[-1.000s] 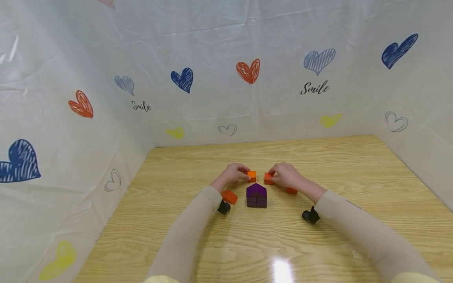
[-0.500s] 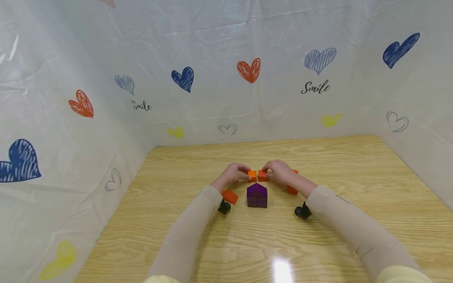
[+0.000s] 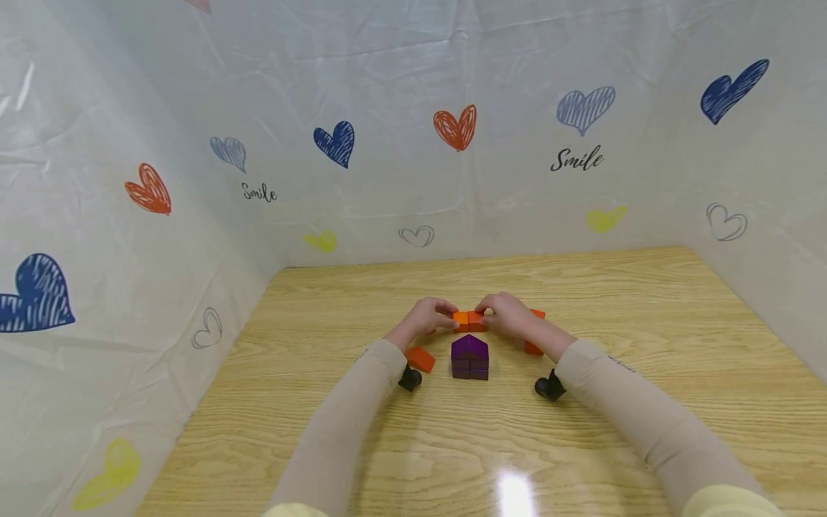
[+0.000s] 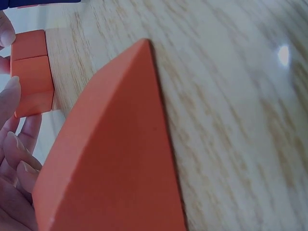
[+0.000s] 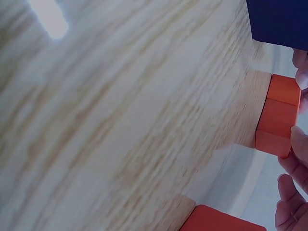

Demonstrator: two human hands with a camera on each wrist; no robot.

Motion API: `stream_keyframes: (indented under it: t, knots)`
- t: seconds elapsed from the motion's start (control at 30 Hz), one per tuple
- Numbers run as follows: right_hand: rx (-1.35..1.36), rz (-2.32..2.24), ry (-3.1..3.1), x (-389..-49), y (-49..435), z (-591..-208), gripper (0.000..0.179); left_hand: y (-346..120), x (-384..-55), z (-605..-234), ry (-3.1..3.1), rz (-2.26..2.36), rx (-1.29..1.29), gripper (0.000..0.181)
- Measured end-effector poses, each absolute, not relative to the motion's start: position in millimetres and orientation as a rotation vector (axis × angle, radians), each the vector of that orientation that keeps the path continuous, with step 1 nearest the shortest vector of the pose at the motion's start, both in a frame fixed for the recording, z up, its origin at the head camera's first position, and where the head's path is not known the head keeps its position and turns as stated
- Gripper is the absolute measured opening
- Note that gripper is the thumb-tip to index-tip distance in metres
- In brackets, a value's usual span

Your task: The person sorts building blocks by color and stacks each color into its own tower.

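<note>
In the head view my left hand (image 3: pixel 426 316) pinches a bright orange block (image 3: pixel 460 322) between thumb and fingers. From the other side my right hand (image 3: pixel 507 314) pinches a red-orange block (image 3: pixel 477 322). The two blocks sit on the table with their inner ends touching; the left wrist view shows only a thin seam between the orange block (image 4: pixel 32 84) and its neighbour. Just nearer than them stands a purple stack of blocks (image 3: pixel 469 357) with a pointed, roof-like top. Fingers partly cover the outer ends of both held blocks.
A wedge-shaped orange block (image 3: pixel 420 360) lies beside my left wrist, large in the left wrist view. Red-orange pieces (image 3: pixel 534 348) lie by my right forearm, partly hidden. Black wrist cameras (image 3: pixel 550 388) hang under the sleeves. A white sheet with hearts (image 3: pixel 455 128) borders the wooden table (image 3: pixel 452 445).
My right hand has slid its red-orange block leftward until it meets the orange one, closing the gap. My left hand and the purple stack have stayed in place.
</note>
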State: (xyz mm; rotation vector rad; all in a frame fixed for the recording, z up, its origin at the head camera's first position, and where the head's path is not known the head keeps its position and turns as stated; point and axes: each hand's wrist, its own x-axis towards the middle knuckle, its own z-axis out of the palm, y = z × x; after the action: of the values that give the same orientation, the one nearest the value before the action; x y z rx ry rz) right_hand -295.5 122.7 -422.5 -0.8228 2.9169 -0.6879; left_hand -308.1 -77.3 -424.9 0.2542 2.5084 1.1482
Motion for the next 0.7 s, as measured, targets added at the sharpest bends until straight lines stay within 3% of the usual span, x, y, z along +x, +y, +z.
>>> stream_keyframes:
  t: [0.7]
  knots:
    - [-0.784,-0.731,2.904,-293.6,122.5,-420.7,0.023,-76.9,-308.6,-424.6,2.491,1.181,0.236,0.033]
